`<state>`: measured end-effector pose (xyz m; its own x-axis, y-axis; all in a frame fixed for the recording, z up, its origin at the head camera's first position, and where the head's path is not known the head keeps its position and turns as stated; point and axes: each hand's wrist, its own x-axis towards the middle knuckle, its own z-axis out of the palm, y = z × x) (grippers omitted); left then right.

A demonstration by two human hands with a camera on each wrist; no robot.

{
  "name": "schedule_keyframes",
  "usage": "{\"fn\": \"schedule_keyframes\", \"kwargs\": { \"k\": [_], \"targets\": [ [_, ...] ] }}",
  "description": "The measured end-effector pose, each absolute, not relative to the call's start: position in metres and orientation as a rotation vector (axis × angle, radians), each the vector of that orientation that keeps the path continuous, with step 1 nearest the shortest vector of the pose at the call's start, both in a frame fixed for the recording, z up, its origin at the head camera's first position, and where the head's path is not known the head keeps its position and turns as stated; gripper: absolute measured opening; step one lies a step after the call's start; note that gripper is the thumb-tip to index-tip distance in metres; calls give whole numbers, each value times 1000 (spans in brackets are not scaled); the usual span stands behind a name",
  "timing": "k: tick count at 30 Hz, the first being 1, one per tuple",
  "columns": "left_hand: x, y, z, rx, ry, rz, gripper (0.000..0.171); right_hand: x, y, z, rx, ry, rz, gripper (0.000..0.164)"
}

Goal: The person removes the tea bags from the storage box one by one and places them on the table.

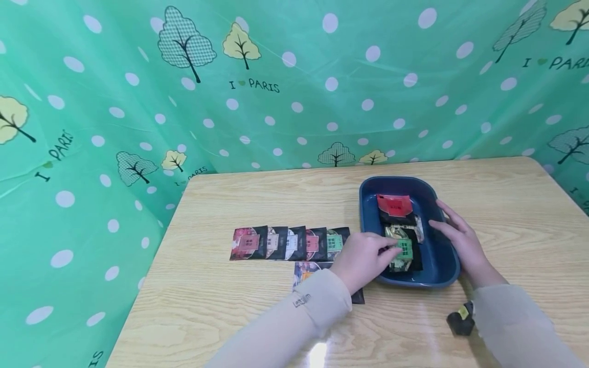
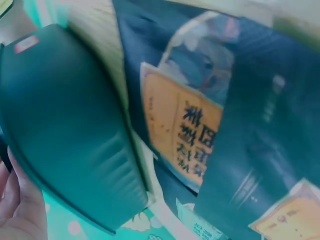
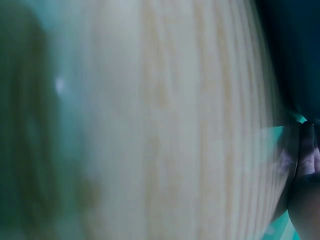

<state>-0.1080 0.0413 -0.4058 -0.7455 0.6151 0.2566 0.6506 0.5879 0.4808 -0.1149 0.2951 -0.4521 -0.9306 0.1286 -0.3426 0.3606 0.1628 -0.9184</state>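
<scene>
A dark blue plastic bin (image 1: 437, 276) stands on the table with several tea-bag-like sachets inside. My left hand (image 1: 365, 258) reaches over its near left rim and pinches a sachet with a green label (image 1: 405, 249) among them. Farther back in the bin lies a red and black sachet (image 1: 394, 207). My right hand (image 1: 467, 250) grips the bin's right wall, with the thumb over the rim. Left of the bin, several sachets (image 1: 249, 243) overlap in a row. Below that row, an orange-labelled sachet (image 2: 175, 120) is partly hidden by my left forearm in the head view.
The light wooden table (image 1: 207, 306) extends on both sides of the bin. A green curtain (image 1: 285, 102) with trees and dots hangs behind and at the left. Beside my right sleeve is a small black object (image 1: 461, 322) with a yellow-green patch.
</scene>
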Motion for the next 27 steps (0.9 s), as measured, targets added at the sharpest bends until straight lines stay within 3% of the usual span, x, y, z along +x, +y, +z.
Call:
{"fn": "schedule_keyframes", "kwargs": {
  "k": [10,27],
  "targets": [
    [-109,14,-388,-582,-2834,-1750,26,-116,296,-452,511,2253,-1821,70],
    [-109,-58,-386,-286,-2728,-2081,38,-117,294,-451,522,2246,-1834,71]
  ]
}}
